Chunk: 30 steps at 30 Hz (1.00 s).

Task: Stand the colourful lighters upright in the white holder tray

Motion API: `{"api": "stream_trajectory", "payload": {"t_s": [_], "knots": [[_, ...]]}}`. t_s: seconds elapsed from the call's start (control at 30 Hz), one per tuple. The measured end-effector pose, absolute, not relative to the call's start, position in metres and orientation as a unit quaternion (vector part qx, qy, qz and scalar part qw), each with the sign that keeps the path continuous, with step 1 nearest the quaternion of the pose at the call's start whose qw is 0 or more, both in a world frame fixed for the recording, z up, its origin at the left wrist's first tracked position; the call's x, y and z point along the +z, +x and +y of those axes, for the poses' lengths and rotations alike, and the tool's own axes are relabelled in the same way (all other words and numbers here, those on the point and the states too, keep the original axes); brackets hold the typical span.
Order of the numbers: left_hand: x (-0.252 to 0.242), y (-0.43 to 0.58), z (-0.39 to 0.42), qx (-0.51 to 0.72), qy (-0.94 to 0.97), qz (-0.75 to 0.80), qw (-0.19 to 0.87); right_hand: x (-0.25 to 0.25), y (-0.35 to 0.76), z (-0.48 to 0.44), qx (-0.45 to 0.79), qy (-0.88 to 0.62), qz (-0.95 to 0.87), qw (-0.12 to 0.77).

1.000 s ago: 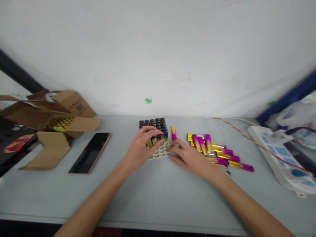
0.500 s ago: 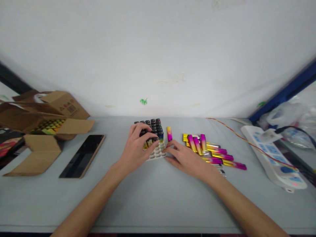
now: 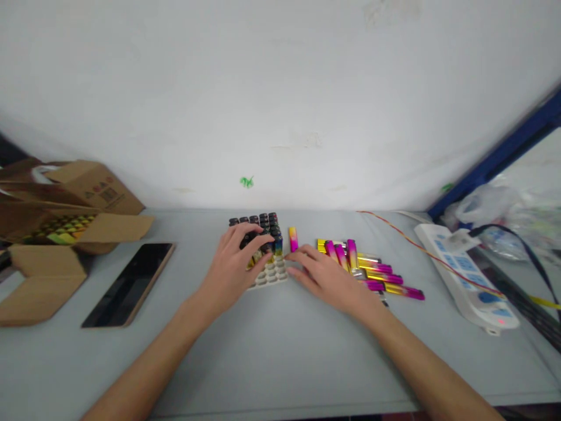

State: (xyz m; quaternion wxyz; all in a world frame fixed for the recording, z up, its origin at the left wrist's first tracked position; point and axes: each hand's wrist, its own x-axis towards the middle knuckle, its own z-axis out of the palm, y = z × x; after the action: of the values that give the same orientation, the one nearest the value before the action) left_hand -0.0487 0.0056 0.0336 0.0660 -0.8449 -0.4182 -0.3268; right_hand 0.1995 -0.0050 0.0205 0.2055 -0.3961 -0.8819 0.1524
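Observation:
A white tray with rows of round holes (image 3: 272, 275) lies at the middle of the table. Several lighters with black tops (image 3: 268, 222) stand upright in its far and left part, while holes show at its near right. My left hand (image 3: 236, 260) arches over the tray from the left. Its thumb and forefinger are bent around a dark-topped lighter (image 3: 266, 248) in the near row; the other fingers partly cover the lighters behind. At the tray's right edge rests my right hand (image 3: 322, 273), fingers apart and holding nothing. Beyond its fingertips lies a single yellow-and-magenta lighter (image 3: 293, 239).
A loose pile of yellow-and-magenta lighters (image 3: 372, 275) lies right of my right hand. Farther right are a white power strip (image 3: 464, 275) and a red-yellow wire (image 3: 407, 238). At left are a phone (image 3: 131, 285) and open cardboard boxes (image 3: 107, 190); a wall (image 3: 280, 105) stands behind.
The view has shifted a little, moving everything slightly left in the picture. My left thumb and forefinger sit slightly farther left over the near row. My right hand stays by the tray's edge.

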Motion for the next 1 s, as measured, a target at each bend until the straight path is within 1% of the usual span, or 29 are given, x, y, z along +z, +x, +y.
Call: {"api": "stream_trajectory", "payload": {"t_s": [0.17, 0.3, 0.37, 0.57, 0.9, 1.0], "knots": [[0.04, -0.046, 0.001, -0.352, -0.843, -0.398, 0.082, 0.033, 0.238, 0.02, 0.132, -0.489, -0.823, 0.258], [0.049, -0.044, -0.004, -0.409, -0.824, -0.383, 0.082, 0.035, 0.276, 0.037, 0.015, -0.59, -0.763, 0.262], [0.052, -0.043, -0.006, -0.43, -0.817, -0.377, 0.076, 0.033, 0.292, 0.042, -0.002, -0.611, -0.751, 0.251], [0.051, -0.042, -0.006, -0.449, -0.81, -0.373, 0.058, 0.026, 0.321, 0.046, 0.071, -0.538, -0.806, 0.234], [0.05, -0.038, -0.008, -0.443, -0.815, -0.373, 0.035, 0.017, 0.31, 0.051, 0.114, -0.556, -0.81, 0.146], [0.051, -0.037, -0.009, -0.444, -0.816, -0.37, 0.028, 0.013, 0.31, 0.053, 0.134, -0.574, -0.796, 0.133]]}}
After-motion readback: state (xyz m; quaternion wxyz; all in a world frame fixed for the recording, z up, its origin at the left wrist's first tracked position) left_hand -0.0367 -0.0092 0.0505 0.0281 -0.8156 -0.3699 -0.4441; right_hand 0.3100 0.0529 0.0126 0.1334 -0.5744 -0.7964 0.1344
